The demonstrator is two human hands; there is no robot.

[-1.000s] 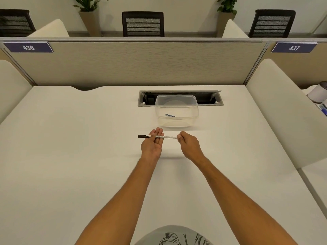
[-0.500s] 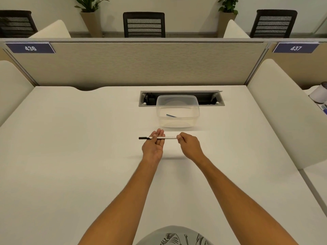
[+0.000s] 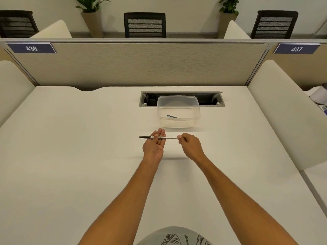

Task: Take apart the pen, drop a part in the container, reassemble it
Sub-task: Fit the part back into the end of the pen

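A thin white pen (image 3: 169, 138) with a black cap at its left end lies level above the desk, held between both hands. My left hand (image 3: 154, 145) is palm up, its fingers curled over the barrel near the black end. My right hand (image 3: 190, 145) pinches the pen's right tip with thumb and fingers. Just beyond the hands stands a clear plastic container (image 3: 178, 99), with a small dark pen part (image 3: 171, 116) lying on its bottom.
An open cable tray (image 3: 210, 99) is sunk into the white desk (image 3: 79, 156) behind the container. Beige partitions fence the desk at the back and both sides. A white cup (image 3: 319, 95) stands on the neighbouring desk at far right.
Both hands and the pen stay in almost the same place. The grip looks unchanged.
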